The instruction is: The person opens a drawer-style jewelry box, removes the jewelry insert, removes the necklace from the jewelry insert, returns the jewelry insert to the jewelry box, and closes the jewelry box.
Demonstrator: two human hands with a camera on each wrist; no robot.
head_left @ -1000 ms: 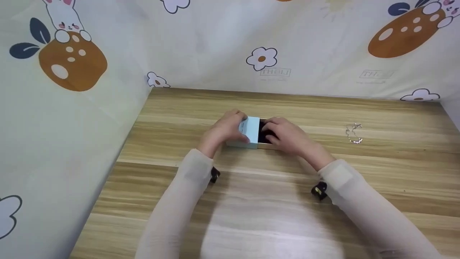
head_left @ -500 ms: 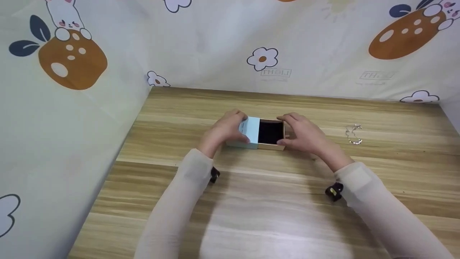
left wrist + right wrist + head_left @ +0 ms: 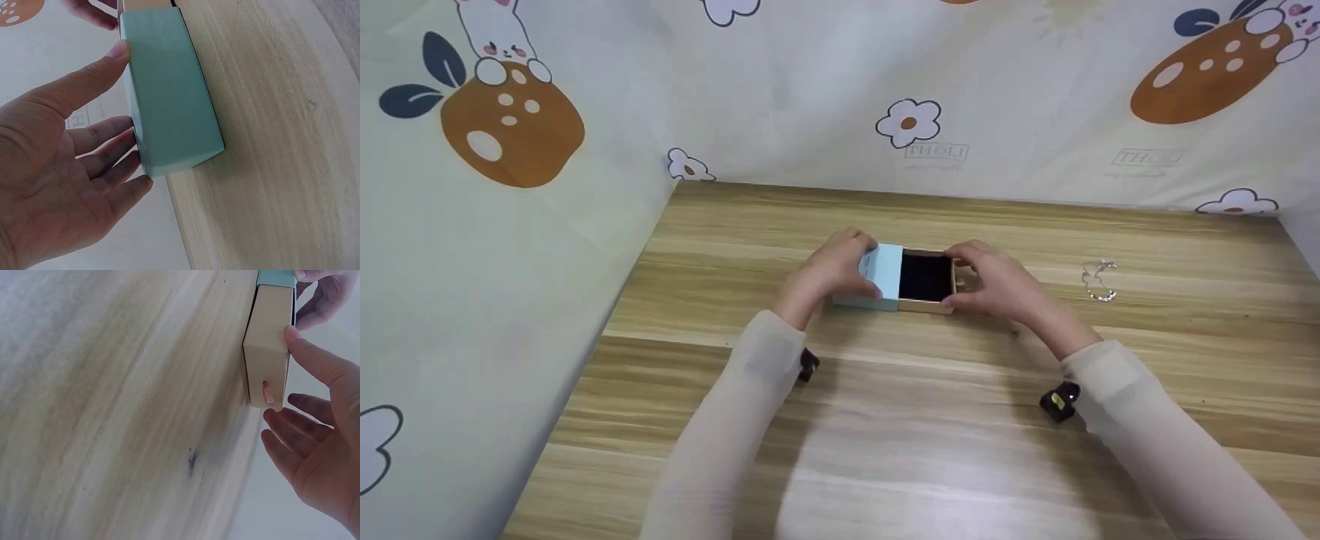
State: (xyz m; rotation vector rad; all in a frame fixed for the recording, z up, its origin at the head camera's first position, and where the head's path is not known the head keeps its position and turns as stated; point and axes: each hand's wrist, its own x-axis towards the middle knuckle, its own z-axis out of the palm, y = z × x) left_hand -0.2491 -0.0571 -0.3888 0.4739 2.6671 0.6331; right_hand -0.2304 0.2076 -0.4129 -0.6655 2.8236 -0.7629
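A small light-blue box sleeve (image 3: 889, 274) lies on the table, its side large in the left wrist view. My left hand (image 3: 834, 266) grips it across the top, thumb at the near edge and fingers at the far one. Out of its right end stands a tan drawer (image 3: 926, 306) with a black lining. My right hand (image 3: 997, 283) holds the drawer's outer end between thumb and fingers. In the right wrist view a short ribbon pull (image 3: 266, 391) shows on the drawer's end face, below the thumb.
A thin silvery chain (image 3: 1102, 297), partly beaded, lies on the wood-grain table (image 3: 1170, 360) to the right of my right hand. Patterned cloth walls (image 3: 810, 90) rise behind and on the left.
My right hand has come out of the drawer and moved right to its outer end, baring the black lining. The left hand stays on the sleeve.
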